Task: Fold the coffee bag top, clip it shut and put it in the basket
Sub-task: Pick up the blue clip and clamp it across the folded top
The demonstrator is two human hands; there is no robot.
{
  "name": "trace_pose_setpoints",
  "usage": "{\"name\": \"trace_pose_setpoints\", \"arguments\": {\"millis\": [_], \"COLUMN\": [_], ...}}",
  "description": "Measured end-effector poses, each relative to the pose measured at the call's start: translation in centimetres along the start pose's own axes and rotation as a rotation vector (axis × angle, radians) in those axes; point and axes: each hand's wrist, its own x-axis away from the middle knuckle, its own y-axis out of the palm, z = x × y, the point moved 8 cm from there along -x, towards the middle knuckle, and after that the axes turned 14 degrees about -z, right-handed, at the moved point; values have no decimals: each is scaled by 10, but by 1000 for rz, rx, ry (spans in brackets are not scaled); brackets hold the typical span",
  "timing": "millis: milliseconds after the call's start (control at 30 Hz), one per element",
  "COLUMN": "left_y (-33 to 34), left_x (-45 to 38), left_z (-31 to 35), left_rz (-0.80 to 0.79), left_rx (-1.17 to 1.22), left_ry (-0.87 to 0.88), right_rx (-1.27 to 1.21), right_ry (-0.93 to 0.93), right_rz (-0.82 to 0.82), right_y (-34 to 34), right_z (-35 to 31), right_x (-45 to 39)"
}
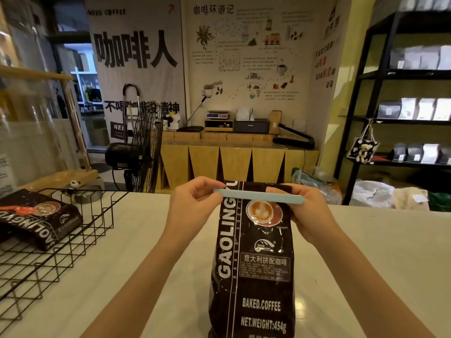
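Both hands pinch a pale blue clip (pixel 260 195) lying across the top of the coffee bag (pixel 253 262). The left hand (pixel 192 203) closes its grip on the clip's 9 o'clock end, the right hand (pixel 306 211) on the 3 o'clock end. The bag stands upright on the surface (pixel 366 252), between the forearms. The wire basket (pixel 73 230), at 9 o'clock, holds another bag (pixel 36 215).

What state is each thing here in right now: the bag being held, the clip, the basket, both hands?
Coffee bag: upright on the counter, top under the clip.
Blue clip: lying across the bag's top, held at both ends.
Left hand: pinching the clip's left end.
Right hand: gripping the clip's right end.
Wire basket: holds another coffee bag, lying flat.
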Motion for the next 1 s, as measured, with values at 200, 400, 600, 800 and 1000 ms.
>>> {"name": "trace_pose_setpoints", "arguments": {"millis": [200,400,600,800,1000], "left_y": [6,20,32,39,47], "left_x": [0,6,6,6,7], "left_z": [1,-17,-24,-23,-15], "left_rz": [-70,-39,-96,-161,-208], "left_rx": [72,363,525,533,490], "left_ry": [-10,-115,-207,-218,-167], "right_rx": [-9,-8,-12,126,405], "right_ry": [-12,-16,-18,-72,-185], "right_rz": [-46,-23,-17,-99,-217], "right_y": [2,2,2,6,5], "right_z": [-3,-2,-2,-14,-44], "right_x": [1,1,2,5,12]}}
